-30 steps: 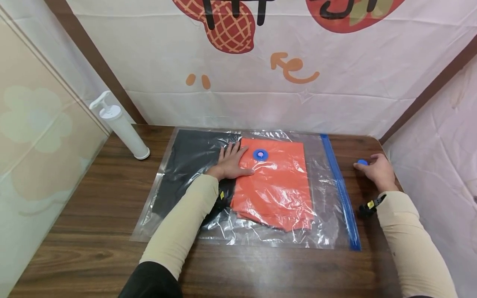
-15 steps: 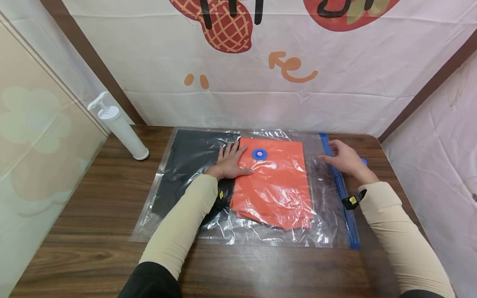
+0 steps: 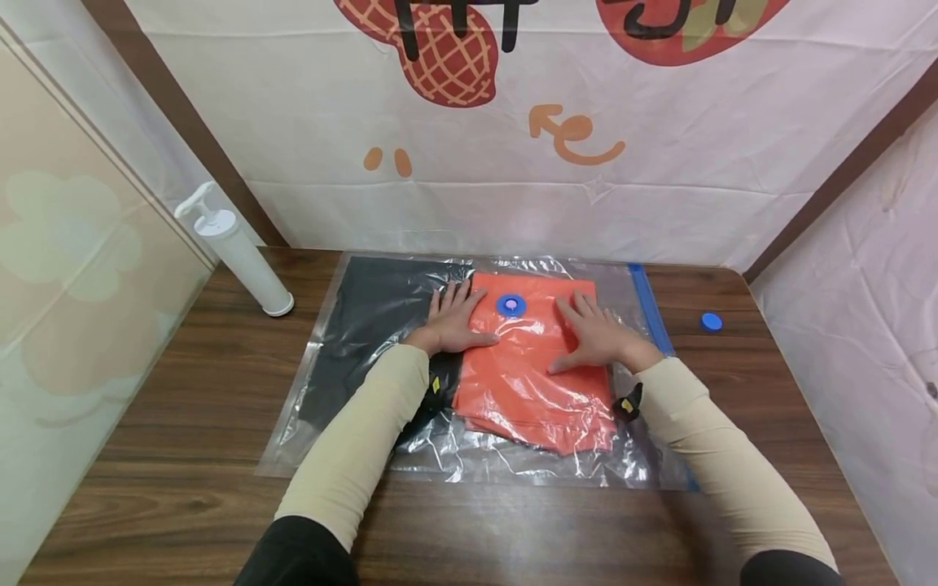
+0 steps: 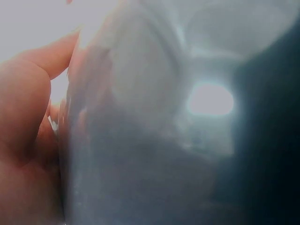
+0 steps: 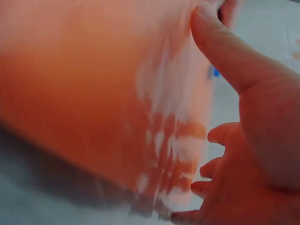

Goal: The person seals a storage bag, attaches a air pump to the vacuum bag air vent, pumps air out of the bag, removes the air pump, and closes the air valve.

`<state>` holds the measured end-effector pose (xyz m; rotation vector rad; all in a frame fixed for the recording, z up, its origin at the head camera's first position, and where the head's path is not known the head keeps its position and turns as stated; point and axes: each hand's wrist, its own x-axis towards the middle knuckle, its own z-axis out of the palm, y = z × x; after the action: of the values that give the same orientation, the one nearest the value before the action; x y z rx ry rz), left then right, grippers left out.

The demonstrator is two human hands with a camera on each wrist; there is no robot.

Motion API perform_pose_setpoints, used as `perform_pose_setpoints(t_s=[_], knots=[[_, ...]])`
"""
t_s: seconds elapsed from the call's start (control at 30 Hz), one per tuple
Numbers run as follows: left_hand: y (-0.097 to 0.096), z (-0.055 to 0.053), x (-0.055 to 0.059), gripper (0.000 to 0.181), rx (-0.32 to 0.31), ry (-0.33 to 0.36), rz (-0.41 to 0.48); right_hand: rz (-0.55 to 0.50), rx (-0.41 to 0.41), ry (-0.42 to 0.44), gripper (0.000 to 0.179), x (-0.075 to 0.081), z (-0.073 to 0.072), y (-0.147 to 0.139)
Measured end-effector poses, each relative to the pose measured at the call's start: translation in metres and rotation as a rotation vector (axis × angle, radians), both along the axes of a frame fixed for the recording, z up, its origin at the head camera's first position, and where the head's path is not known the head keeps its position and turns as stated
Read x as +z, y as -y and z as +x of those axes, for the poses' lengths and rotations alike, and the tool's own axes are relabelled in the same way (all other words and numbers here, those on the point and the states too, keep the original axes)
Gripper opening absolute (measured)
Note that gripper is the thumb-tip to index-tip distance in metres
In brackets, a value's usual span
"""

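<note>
The clear bag [image 3: 542, 472] is lying flat on the table [image 3: 183, 456] beneath both hands, its long axis running left to right and its blue zip strip [image 3: 648, 305] edging the right end. The left hand [image 3: 450, 327] is resting where the dark contents [image 3: 374, 325] meet the folded orange cloth [image 3: 528, 391], and the right hand [image 3: 597, 335] is resting over the orange cloth's right part; both are spreading their fingers on the film and gripping nothing. Between them, slightly towards the far side, the blue valve [image 3: 510, 305] is facing upward, sitting closer to the left hand's fingertips than to the right's and touching neither. The loose blue cap [image 3: 711, 321] is lying on the table to the right, past the zip strip, so the right hand is nearer to it. The white pump [image 3: 245, 264] is standing at the far left, well apart from both hands, the left being nearer.
</note>
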<state>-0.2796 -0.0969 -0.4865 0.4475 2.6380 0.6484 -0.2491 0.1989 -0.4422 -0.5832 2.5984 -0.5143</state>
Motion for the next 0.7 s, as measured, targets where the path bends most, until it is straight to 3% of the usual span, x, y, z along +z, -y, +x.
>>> perform_pose_setpoints(t_s=[0.17,0.47,0.7], knots=[[-0.001,0.000,-0.002,0.099,-0.002,-0.003,-0.009,0.075,0.001,0.028,0.126,-0.008,-0.001,0.007],[-0.001,0.004,0.005,0.099,-0.010,-0.009,-0.004,0.075,-0.029,0.048,0.125,-0.009,-0.001,0.007],[-0.002,0.011,0.017,0.096,-0.017,-0.021,-0.036,0.065,-0.025,0.061,0.128,-0.011,-0.003,0.006]])
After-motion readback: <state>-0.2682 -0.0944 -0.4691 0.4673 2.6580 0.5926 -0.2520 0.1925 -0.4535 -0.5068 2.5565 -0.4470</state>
